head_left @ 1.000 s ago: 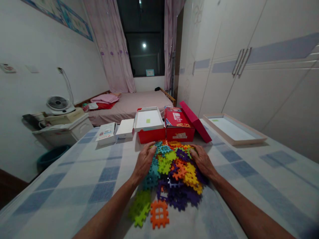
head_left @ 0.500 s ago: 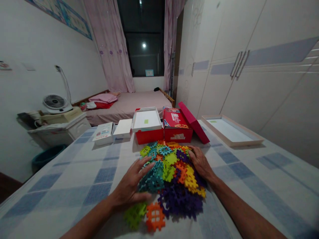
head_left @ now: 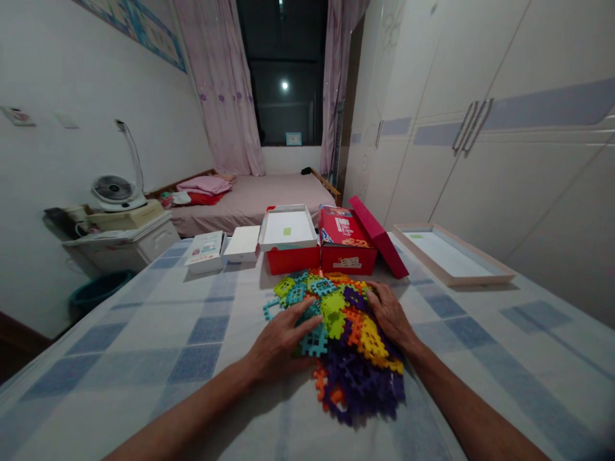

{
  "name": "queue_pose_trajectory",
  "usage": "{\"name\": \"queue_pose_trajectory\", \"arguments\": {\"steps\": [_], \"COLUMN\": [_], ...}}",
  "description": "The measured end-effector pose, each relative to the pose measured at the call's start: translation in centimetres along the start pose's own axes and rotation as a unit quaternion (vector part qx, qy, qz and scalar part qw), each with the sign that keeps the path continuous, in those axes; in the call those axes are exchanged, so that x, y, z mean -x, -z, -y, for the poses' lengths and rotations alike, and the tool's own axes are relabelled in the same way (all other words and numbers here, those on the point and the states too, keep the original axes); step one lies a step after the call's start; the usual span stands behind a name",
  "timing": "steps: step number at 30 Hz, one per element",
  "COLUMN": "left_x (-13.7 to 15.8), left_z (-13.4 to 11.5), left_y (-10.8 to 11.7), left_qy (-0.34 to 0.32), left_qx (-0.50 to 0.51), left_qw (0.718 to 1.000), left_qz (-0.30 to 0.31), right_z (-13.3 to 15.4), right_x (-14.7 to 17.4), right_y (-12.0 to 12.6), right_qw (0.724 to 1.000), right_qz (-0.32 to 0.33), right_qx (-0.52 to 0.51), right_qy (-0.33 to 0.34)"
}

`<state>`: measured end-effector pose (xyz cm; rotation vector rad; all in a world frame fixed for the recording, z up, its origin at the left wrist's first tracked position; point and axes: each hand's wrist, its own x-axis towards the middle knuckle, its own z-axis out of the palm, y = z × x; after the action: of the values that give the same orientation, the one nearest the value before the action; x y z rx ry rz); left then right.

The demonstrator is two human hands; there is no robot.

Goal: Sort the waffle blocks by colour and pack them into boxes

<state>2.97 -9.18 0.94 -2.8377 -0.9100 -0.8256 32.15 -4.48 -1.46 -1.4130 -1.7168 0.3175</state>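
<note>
Notched plastic pieces (head_left: 333, 307) heaped on checked cloth (head_left: 202, 330), before red boxes (head_left: 293, 261); orange pieces (head_left: 320, 384) now join near-left edge, gathering tighter. Left hand (head_left: 283, 336) touches teal pieces (head_left: 316, 342), fingers apart; right hand (head_left: 390, 314) beside right edge, fingertips partly hidden, grip can't tell.

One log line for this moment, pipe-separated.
left hand: fingers over left of pile | right hand: against pile's right | pieces: loose, multicolour, on cloth | red boxes: behind pile

One piece pile (head_left: 358, 362), one fan (head_left: 118, 192)
</note>
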Motion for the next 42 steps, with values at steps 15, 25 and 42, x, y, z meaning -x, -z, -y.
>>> {"name": "queue_pose_trajectory", "arguments": {"steps": [15,25,42], "left_x": [-12.4,-5.4,-1.8], "left_z": [-1.7,-10.1,5.2], "left_y": [0.8,-2.0,1.8], "left_qy": [0.186,-0.214,0.304], "left_qx": [-0.071,0.002,0.131], "left_qw": [0.979,0.970,0.913], "left_qz": [-0.055,0.112,-0.237], "right_z": [0.5,0.8,0.2], "right_x": [-0.4,-0.5,-0.6], "right_y": [0.8,1.3,4.6], "right_qw": [0.998,0.977,0.992], "right_qz": [-0.001,-0.035,0.013], "right_qx": [-0.039,-0.145,-0.045], "right_qy": [-0.044,-0.154,-0.117]}}
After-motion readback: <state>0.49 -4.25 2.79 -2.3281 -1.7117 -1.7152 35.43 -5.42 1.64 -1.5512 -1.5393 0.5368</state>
